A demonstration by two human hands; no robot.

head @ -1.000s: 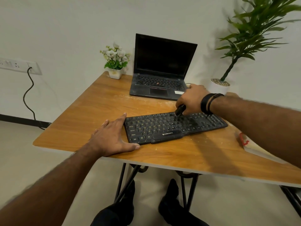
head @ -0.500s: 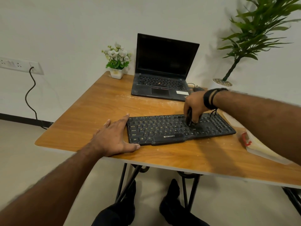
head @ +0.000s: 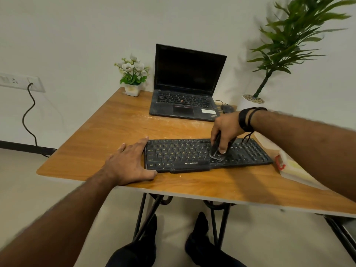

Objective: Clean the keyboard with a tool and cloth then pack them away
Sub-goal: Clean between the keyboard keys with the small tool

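A black keyboard [head: 179, 155] lies across the front of the wooden table [head: 115, 128]. My right hand [head: 224, 130] is closed around a dark cleaning tool [head: 216, 151], whose lower end presses on the keys right of the keyboard's middle. My left hand [head: 129, 162] lies flat on the table with spread fingers, touching the keyboard's left end. A whitish case with a red clasp [head: 289, 166] lies to the right of the keyboard, partly hidden by my right forearm. No cloth is in sight.
An open black laptop [head: 185, 87] stands at the back of the table, a small white flower pot [head: 132, 89] to its left. A dark mouse [head: 227, 108] sits beside the laptop. A tall green plant [head: 285, 35] stands at the right. Pale dust specks the tabletop.
My right hand has slid the tool from the keyboard's upper rows toward its front edge and a little to the right. My left hand has stayed against the keyboard's left end.
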